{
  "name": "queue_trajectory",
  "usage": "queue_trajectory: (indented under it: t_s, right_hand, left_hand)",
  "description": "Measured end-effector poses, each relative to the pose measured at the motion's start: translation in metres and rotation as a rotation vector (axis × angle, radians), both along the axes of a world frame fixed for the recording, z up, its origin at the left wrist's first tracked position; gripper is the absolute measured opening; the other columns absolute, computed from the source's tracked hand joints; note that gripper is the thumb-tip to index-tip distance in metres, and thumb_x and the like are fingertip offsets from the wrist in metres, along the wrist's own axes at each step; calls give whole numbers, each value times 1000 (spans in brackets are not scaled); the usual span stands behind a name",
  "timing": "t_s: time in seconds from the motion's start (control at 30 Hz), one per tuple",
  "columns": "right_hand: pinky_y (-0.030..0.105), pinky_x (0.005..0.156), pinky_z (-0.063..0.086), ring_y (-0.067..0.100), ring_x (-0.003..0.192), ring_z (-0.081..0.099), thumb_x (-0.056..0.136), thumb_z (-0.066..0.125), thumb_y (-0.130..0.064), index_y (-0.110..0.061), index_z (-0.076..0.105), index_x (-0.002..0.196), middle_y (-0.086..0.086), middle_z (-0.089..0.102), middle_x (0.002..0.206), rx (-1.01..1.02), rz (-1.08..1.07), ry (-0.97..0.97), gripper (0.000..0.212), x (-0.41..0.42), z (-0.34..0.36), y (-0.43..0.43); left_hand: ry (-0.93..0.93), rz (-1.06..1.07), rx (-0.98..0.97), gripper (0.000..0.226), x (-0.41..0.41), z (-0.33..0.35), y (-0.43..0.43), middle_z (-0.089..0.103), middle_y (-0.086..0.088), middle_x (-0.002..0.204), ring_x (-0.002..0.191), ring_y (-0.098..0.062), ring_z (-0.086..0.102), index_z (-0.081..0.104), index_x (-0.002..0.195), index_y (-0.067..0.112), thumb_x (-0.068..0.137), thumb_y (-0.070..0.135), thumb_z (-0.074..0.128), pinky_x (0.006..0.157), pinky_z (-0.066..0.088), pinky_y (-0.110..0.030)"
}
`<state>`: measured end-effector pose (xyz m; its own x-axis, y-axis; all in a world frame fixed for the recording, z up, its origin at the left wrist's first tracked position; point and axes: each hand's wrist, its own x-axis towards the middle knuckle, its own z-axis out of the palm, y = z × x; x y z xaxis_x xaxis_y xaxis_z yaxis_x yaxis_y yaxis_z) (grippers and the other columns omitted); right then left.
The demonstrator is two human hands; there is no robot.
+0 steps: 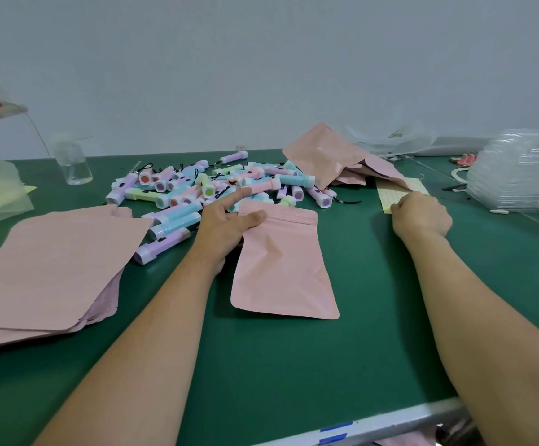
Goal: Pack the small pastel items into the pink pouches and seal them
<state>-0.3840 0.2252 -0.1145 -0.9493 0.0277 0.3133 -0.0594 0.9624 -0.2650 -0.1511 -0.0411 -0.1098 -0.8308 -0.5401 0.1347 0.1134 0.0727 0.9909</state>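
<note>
1. The pink pouch [282, 265] lies near the middle of the green table [294, 365], zip end toward the far edge. It looks flat and creased, and I cannot tell whether anything is inside or whether the zip is pressed closed.
2. The left hand [226, 226] grasps the pouch's top left corner, thumb on top by the zip strip and forefinger stretched toward the pile.
3. Just beyond the pouch, the pastel items [216, 188] lie in a loose heap toward the far edge. Many are unpacked, so I judge most of the work remains.
4. The right hand [421, 217], clenched, appears to pinch the near end of a yellow dotted sheet [390, 193] on the right.
5. A stack of pink pouches [52, 268] sits by the left edge and a looser heap of pouches [332, 156] at the far right. I cannot tell if either is filled.
6. A clear jar [73, 162] stands far left, and clear plastic trays [512, 175] are stacked by the right edge.
</note>
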Motion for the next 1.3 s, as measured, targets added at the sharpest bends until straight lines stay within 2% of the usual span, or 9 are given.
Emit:
queue_trajectory:
  t_s: [0.17,0.3,0.4,0.53,0.7,0.93,1.07,1.17,1.3]
  right_hand:
    - [40,79,52,41,103,66,101,62,-28,-12,73,114,19,69,114,-36,-15,-7,23,0,-1,2]
    - [40,79,52,42,104,66,98,60,-14,-12,73,113,20,69,114,-55,-24,-28,20,1,-1,2]
    - [39,77,52,41,102,66,97,59,-11,-12,73,113,20,69,113,-51,-28,-35,22,1,-1,2]
    - [38,73,49,41,103,66,99,60,-15,-12,73,116,20,68,114,-62,-31,-30,21,0,-1,2]
    - [40,76,51,42,105,66,100,60,-21,-12,72,119,21,68,116,-77,-33,-22,24,-4,-2,3]
    - [40,77,49,41,107,65,100,61,-23,-12,70,122,19,68,118,-69,-39,-54,27,-8,-3,4]
    - [40,79,50,41,111,64,97,60,-17,-13,67,127,18,66,123,-28,-25,-91,31,-9,-1,3]
    - [44,88,51,42,119,60,97,58,-16,-8,61,132,20,62,131,-4,-16,-118,36,-10,0,2]
    - [43,89,50,42,120,59,95,58,-11,-6,60,132,20,60,132,15,-14,-114,38,-8,1,-1]
  left_hand:
    - [-41,-1,-36,64,-1,-3,-2,64,3,57,65,-13,70,61,143,34,86,17,87,81,56,-35]
    - [-56,-8,-76,65,-1,-4,-2,61,14,49,54,-1,64,60,144,32,87,19,86,73,48,-28]
    - [-70,-9,-88,65,-2,-5,-2,63,14,51,56,-3,67,60,144,33,86,21,87,66,50,-23]
    - [-62,-11,-74,64,-1,-4,-1,72,9,60,62,-8,73,60,143,34,86,21,87,59,54,-17]
    - [-60,-6,-65,65,0,-2,2,78,2,72,72,-14,77,60,143,33,86,21,87,73,56,-31]
    - [-61,-2,-50,65,0,-2,3,81,-7,89,86,-22,79,60,143,32,85,22,88,81,59,-35]
    - [-68,6,-61,64,0,-3,3,78,2,76,82,-17,78,61,141,33,84,24,89,80,57,-33]
    - [-63,-1,-54,63,0,-3,3,81,-2,84,85,-19,79,61,139,34,84,25,89,85,60,-36]
    - [-63,1,-56,56,0,-3,3,80,-2,82,86,-21,79,63,130,39,83,25,90,88,60,-38]
